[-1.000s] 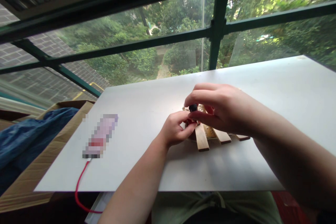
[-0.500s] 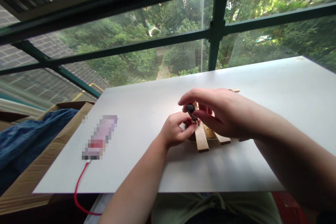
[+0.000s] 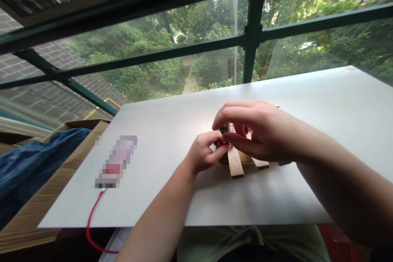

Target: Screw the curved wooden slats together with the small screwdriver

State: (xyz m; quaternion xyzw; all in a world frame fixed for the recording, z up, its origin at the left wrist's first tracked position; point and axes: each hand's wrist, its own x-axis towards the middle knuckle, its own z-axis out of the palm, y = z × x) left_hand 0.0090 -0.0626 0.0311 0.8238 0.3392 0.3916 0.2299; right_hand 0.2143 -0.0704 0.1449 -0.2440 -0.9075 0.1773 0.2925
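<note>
My right hand (image 3: 256, 129) curls over the work from the right, its thumb and fingers closed on a small black object (image 3: 225, 128) that they mostly hide. Just left of it, my left hand (image 3: 204, 151) has thumb and index finger pinched together at the edge of a light wooden strip (image 3: 236, 164); what is between those fingertips is hidden. A second wooden strip (image 3: 260, 163) sticks out from under my right hand. Beneath the strips shows part of a brownish, shiny base (image 3: 245, 158), its full shape covered by my hands.
All this rests on a white tabletop (image 3: 159, 131). At the left lies a blurred-out flat device (image 3: 115, 161) with a red cable (image 3: 89, 221) running over the front edge. A cardboard box (image 3: 61, 184) with blue cloth (image 3: 39, 151) stands left of the table. Windows (image 3: 208, 49) rise behind.
My right hand's fingers have shifted and closed further round the black object, so less of it shows. My left hand has hardly moved, and the wooden strips lie as before.
</note>
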